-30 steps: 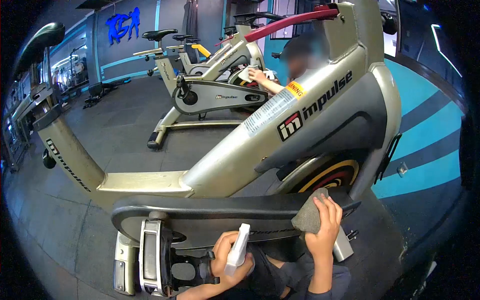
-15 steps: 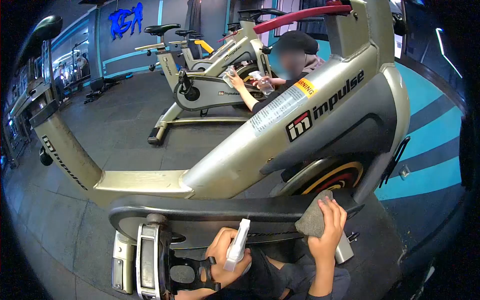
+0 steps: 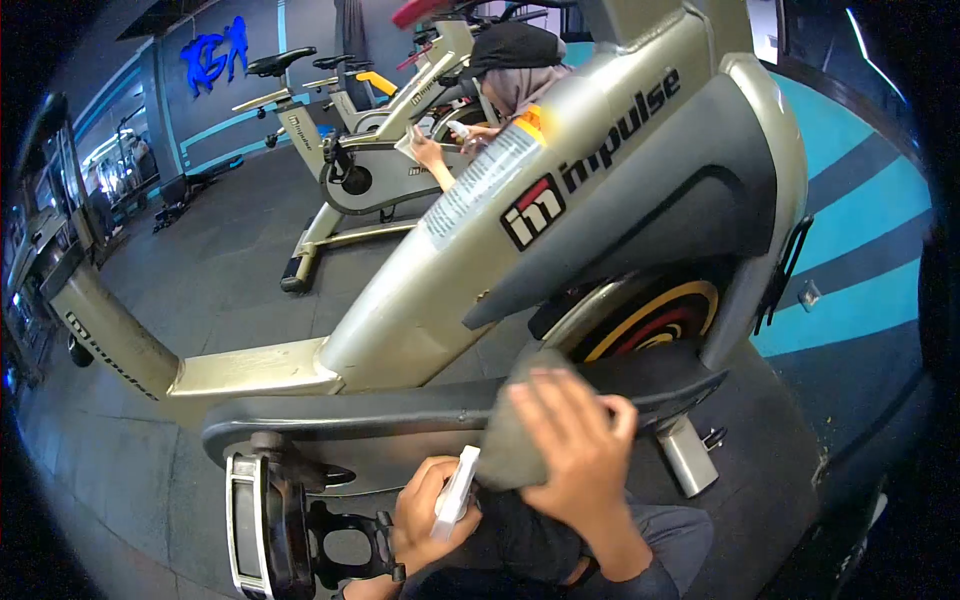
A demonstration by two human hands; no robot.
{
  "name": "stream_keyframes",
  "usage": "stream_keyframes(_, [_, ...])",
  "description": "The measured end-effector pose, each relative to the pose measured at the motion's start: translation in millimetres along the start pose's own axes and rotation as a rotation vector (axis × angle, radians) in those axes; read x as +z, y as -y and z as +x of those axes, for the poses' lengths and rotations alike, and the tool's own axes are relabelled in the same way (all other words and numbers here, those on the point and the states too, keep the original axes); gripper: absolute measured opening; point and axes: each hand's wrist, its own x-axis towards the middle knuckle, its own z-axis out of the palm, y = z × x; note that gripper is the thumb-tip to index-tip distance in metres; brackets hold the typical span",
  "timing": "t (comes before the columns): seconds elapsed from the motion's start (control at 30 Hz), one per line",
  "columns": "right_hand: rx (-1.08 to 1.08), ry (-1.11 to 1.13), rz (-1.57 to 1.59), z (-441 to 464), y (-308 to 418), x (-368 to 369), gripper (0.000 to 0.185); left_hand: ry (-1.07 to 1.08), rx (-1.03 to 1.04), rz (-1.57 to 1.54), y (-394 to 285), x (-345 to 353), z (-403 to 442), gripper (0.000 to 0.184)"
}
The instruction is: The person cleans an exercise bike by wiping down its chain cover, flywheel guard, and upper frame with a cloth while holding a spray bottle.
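My right hand (image 3: 585, 460) presses a grey cloth (image 3: 508, 445) against the dark chain guard (image 3: 340, 415) of a silver exercise bike (image 3: 410, 290). Both cloth and fingers are slightly blurred. Lower and to the left, my left hand (image 3: 420, 505) is closed around a spray bottle, with its white spray head (image 3: 457, 493) sticking up above the fingers. The bottle's body is mostly hidden by the hand. Just left of that hand is the bike's pedal (image 3: 247, 525) with its black strap.
Beyond the frame, another person (image 3: 515, 70) works at a second exercise bike (image 3: 385, 175), a white cloth in one hand. The flywheel (image 3: 660, 315) shows behind the chain guard. A striped turquoise wall (image 3: 850, 250) stands at the right, and dark floor (image 3: 220, 270) lies to the left.
My right hand has slid the cloth leftward along the chain guard, nearer to my left hand. My left hand keeps the spray bottle. The view has shifted, and the other person leans lower.
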Motion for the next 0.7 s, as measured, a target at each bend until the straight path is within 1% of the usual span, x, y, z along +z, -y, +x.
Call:
stream_keyframes(0.03, [-0.109, -0.044, 0.028, 8, 10, 6, 0.073, -0.048, 0.164, 0.090, 12, 2, -7, 0.041])
stream_keyframes(0.07, [-0.174, -0.083, 0.131, 16, 22, 11, 0.061, -0.035, 0.166, 0.090, 31, 6, -28, 0.041])
stream_keyframes(0.1, [-0.256, -0.122, 0.176, 24, 30, 18, 0.054, 0.001, 0.140, 0.061, 43, 5, -44, 0.041])
stream_keyframes(0.13, [-0.273, -0.138, 0.251, 30, 39, 22, 0.069, 0.044, 0.124, 0.042, 46, 3, -48, 0.041])
stream_keyframes(0.2, [-0.277, -0.143, 0.136, 36, 52, 25, 0.069, 0.095, 0.117, 0.025, 49, -1, -50, 0.040])
stream_keyframes(0.27, [-0.279, -0.151, 0.109, 33, 55, 30, 0.070, 0.114, 0.116, 0.020, 45, -5, -46, 0.040])
stream_keyframes(0.33, [-0.226, -0.196, 0.217, 27, 54, 36, 0.068, 0.131, 0.107, 0.021, 44, -5, -44, 0.039])
stream_keyframes(0.37, [-0.195, -0.159, 0.193, 21, 50, 34, 0.075, 0.142, 0.099, 0.022, 44, -5, -43, 0.039])
stream_keyframes(0.4, [-0.167, -0.154, 0.183, 18, 46, 33, 0.077, 0.143, 0.092, 0.026, 41, -6, -42, 0.039])
stream_keyframes(0.47, [-0.104, -0.085, 0.068, 14, 32, 25, 0.077, 0.156, 0.070, 0.041, 31, -7, -30, 0.038])
stream_keyframes(0.5, [-0.082, -0.109, 0.016, 10, 19, 25, 0.072, 0.149, 0.062, 0.030, 22, -8, -23, 0.038])
stream_keyframes(0.53, [-0.052, -0.107, -0.053, 6, 4, 25, 0.072, 0.140, 0.054, 0.014, 12, -9, -12, 0.038])
stream_keyframes(0.57, [-0.034, -0.085, -0.122, -1, -15, 22, 0.076, 0.057, 0.056, -0.084, 4, -4, -6, 0.038])
stream_keyframes(0.6, [0.012, -0.080, -0.120, -7, -35, 14, 0.078, 0.051, 0.055, -0.085, 6, -2, -4, 0.038])
stream_keyframes(0.63, [0.086, -0.137, -0.106, -17, -58, 11, 0.077, 0.063, 0.082, -0.093, 11, 1, -3, 0.038])
stream_keyframes(0.67, [0.182, -0.197, -0.091, -27, -81, 8, 0.072, 0.077, 0.108, -0.101, 13, 2, -3, 0.038])
stream_keyframes(0.7, [0.278, -0.303, -0.083, -41, -107, 9, 0.063, 0.075, 0.086, -0.106, 10, 3, 0, 0.037])
